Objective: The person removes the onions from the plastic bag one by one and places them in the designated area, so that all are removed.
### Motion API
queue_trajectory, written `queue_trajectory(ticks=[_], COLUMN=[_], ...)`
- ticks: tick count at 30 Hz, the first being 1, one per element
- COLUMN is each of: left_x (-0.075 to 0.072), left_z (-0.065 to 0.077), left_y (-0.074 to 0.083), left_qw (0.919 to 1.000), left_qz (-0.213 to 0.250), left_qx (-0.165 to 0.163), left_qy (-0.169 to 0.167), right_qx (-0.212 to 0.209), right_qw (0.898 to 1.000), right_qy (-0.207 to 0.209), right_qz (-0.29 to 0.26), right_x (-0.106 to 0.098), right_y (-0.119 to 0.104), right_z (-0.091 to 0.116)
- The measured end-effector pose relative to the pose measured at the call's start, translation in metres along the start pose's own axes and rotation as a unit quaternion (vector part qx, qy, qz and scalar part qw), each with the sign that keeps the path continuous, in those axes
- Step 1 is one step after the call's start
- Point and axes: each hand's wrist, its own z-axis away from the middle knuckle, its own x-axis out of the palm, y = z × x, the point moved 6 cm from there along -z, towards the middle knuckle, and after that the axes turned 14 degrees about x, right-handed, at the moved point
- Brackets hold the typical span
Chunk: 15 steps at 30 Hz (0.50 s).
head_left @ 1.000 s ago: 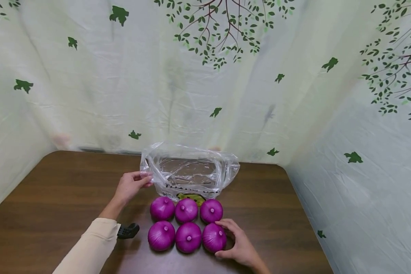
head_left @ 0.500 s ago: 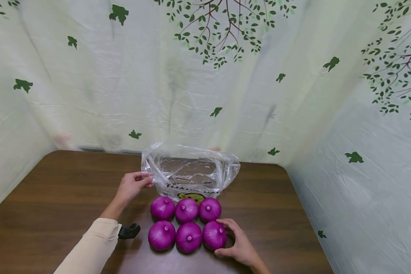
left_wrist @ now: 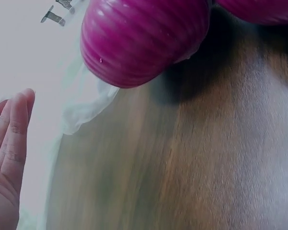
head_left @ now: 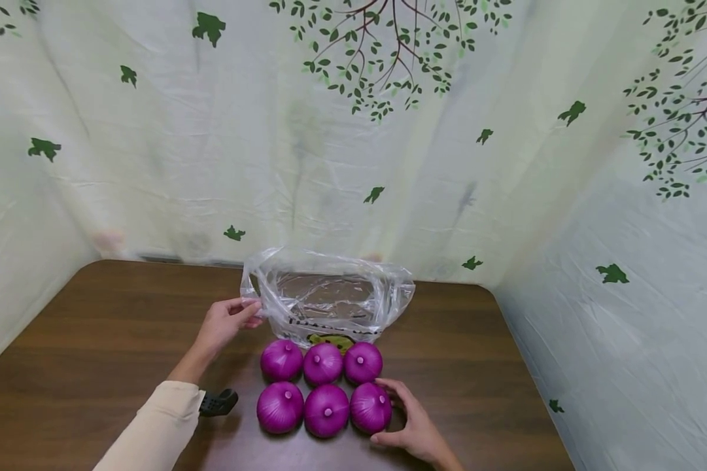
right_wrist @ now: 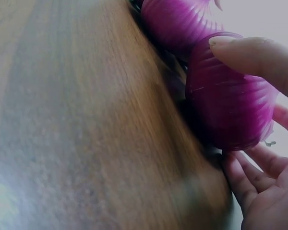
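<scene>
Several purple onions stand in two rows on the table. My right hand (head_left: 409, 422) grips the front-right onion (head_left: 370, 407), thumb on the near side and fingers around the far side. In the right wrist view, that onion (right_wrist: 230, 105) sits between the thumb and the fingers (right_wrist: 237, 179). My left hand (head_left: 226, 324) pinches the left rim of a clear plastic bag (head_left: 394, 297), which lies with its mouth wide behind the onions. A yellow print shows low on the bag, partly covered by the back row. The left wrist view has a large onion (left_wrist: 144, 38) close to the left hand (left_wrist: 7, 148).
A brown wooden table (head_left: 477, 366) carries everything. Pale curtains (head_left: 153, 163) with leaf prints hang behind it and along both sides. A black strap-mounted device (head_left: 219, 402) is on the left wrist, at the cream sleeve (head_left: 165, 418).
The back-right onion has shifted slightly left, closer to its neighbour, and its stem now leans more to the left. Both hands have stayed nearly in place.
</scene>
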Motion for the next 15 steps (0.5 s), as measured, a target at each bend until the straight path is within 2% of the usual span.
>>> queue_trajectory(ticks=[4, 9, 12, 15], left_x=[-0.002, -0.009, -0.012, -0.016], left_z=[0.003, 0.012, 0.017, 0.024], left_y=[0.001, -0.001, -0.002, 0.000], left_qw=[0.9999, 0.9981, 0.9960, 0.9922], left_qz=[-0.001, -0.050, -0.079, -0.110], left_qx=[-0.008, -0.024, -0.014, 0.010], left_qy=[-0.008, -0.029, -0.040, -0.058], right_qx=[-0.012, -0.020, -0.011, 0.011], right_qw=[1.000, 0.999, 0.998, 0.998], right_qy=[-0.011, -0.037, -0.044, -0.031], right_qz=[-0.019, -0.028, -0.040, -0.057], right_x=[-0.004, -0.015, -0.025, -0.038], right_y=[0.002, 0.003, 0.004, 0.008], right_z=[0.001, 0.003, 0.003, 0.003])
